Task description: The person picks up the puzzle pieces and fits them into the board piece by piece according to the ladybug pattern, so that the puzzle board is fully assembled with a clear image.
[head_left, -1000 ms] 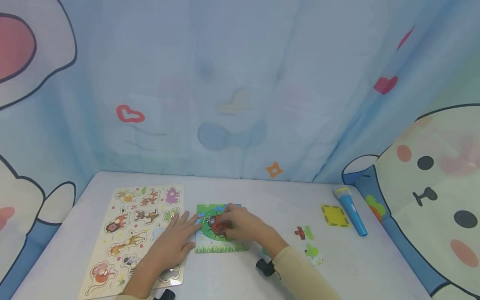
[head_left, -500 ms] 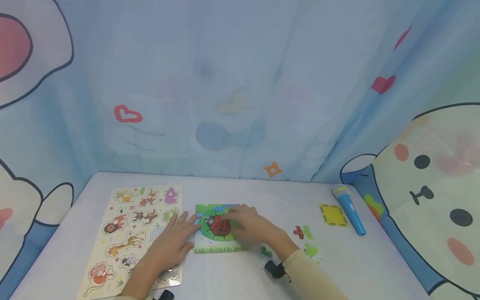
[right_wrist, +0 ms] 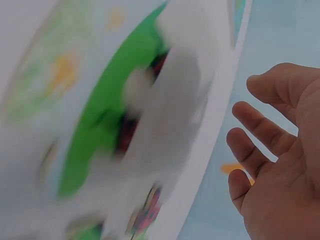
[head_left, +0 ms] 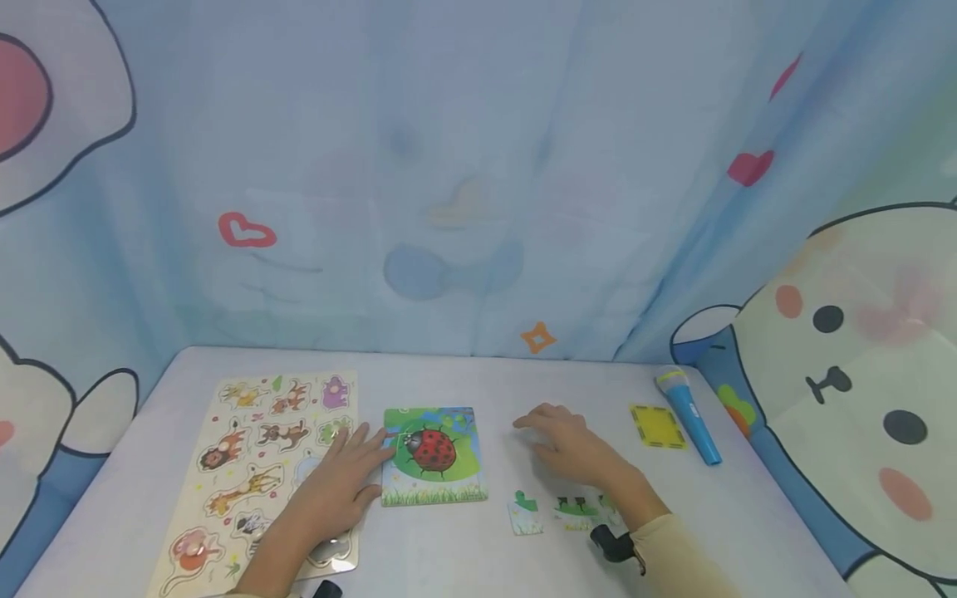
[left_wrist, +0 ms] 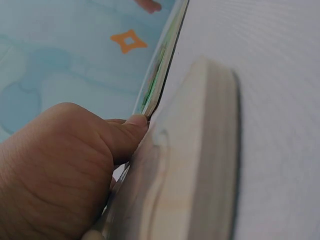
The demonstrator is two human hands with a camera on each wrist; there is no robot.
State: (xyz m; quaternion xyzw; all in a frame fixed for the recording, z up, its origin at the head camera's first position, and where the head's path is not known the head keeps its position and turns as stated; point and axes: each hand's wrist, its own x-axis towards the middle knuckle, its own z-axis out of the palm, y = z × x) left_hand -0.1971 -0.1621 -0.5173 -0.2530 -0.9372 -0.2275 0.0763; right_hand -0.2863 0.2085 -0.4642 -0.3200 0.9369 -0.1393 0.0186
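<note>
A square ladybug puzzle board [head_left: 435, 457] lies in the middle of the table in the head view. My left hand [head_left: 329, 490] rests with spread fingers over the right side of a wooden animal puzzle board [head_left: 247, 523], its fingertips at the ladybug board's left edge. In the left wrist view, the left thumb [left_wrist: 131, 134] touches near that edge. To the right of the ladybug board my right hand [head_left: 576, 448] is over the table, holding nothing. Its fingers look loosely bent in the right wrist view. Below it lie several loose puzzle pieces [head_left: 527, 515], some partly hidden by the wrist.
A yellow square frame [head_left: 658, 426] and a blue toy microphone [head_left: 691, 419] lie at the table's right side. A printed curtain [head_left: 463, 166] hangs behind the white table [head_left: 441, 556]. Black wrist cameras [head_left: 613, 544] stick out below the wrists.
My right hand has left the ladybug board and moved right over the table, so the whole ladybug picture shows. The left hand stays by the board's left edge.
</note>
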